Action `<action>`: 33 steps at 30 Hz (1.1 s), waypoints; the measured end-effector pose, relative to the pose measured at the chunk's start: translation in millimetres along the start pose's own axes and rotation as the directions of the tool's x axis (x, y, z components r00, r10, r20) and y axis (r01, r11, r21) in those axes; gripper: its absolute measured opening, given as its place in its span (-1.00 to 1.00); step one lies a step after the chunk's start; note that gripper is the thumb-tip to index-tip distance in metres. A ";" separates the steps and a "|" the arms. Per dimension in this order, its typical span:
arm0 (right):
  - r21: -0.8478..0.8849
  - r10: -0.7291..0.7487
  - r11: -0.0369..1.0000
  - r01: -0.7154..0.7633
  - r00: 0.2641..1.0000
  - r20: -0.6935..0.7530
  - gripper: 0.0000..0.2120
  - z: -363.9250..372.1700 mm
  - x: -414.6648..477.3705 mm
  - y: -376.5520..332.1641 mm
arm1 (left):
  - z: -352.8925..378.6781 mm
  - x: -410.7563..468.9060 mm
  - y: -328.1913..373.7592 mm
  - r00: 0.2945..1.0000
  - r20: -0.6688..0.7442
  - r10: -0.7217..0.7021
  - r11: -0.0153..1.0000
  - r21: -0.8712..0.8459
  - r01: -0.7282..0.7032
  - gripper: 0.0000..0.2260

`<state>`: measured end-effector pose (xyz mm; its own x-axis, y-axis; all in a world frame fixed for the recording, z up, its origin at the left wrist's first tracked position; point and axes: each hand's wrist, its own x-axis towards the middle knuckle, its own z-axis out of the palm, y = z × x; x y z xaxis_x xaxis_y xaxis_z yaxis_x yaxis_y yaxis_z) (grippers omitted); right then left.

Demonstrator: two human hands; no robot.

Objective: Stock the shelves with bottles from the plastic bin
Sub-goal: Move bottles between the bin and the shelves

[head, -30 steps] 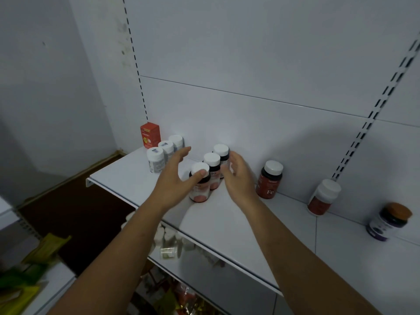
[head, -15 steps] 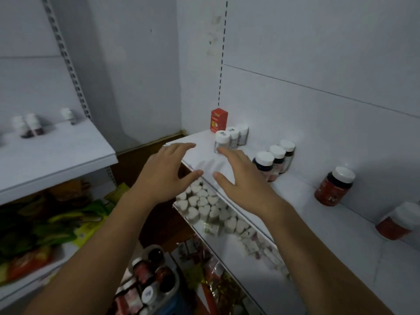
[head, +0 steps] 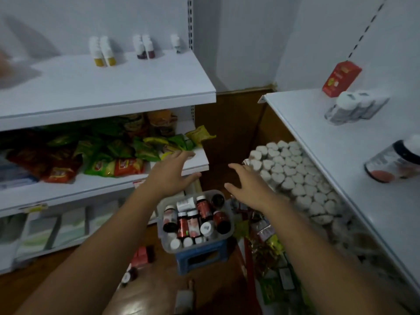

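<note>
Plastic bin is seen low at centre, set on a blue stool and filled with bottles. Snack packets are piled on the left middle shelf; heart-shaped white lids are packed under the right shelf, where a red box and white-capped bottles are kept. Loose bottles are scattered on the wooden floor. Left hand and right hand are held out above the bin, palms down, fingers spread apart, nothing gripped.

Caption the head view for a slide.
Both empty hands, left and right, reach down toward the bottle-filled plastic bin between white shelves.
</note>
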<state>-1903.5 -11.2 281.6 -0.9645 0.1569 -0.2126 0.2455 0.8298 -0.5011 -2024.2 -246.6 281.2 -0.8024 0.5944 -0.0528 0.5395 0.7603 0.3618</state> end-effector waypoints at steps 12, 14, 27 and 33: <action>0.145 0.242 0.943 -0.300 0.916 0.319 -0.38 191.0 98.6 67.3 | 181.9 -0.9 -139.3 0.854 0.416 -0.312 0.893 -0.178 0.413 -0.36; 0.175 0.283 0.917 -0.357 0.896 0.342 -0.37 224.1 111.5 75.9 | 217.0 3.5 -154.5 0.834 0.434 -0.341 0.877 -0.173 0.448 -0.22; 0.280 0.519 0.759 -0.588 0.805 0.286 -0.19 334.5 171.4 92.2 | 310.1 13.6 -156.4 0.797 0.344 -0.496 0.861 0.081 0.501 -0.20; 0.029 0.516 0.852 -0.523 0.847 0.130 -0.26 343.1 168.1 91.4 | 312.9 6.9 -154.3 0.842 0.190 -0.506 0.860 0.039 0.508 -0.27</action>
<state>-2009.7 -92.7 -87.7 -0.6774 0.4911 -0.5477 0.7165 0.6090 -0.3402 -2033.1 -277.8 -66.2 -0.8996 0.1656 -0.4040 0.0664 0.9664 0.2484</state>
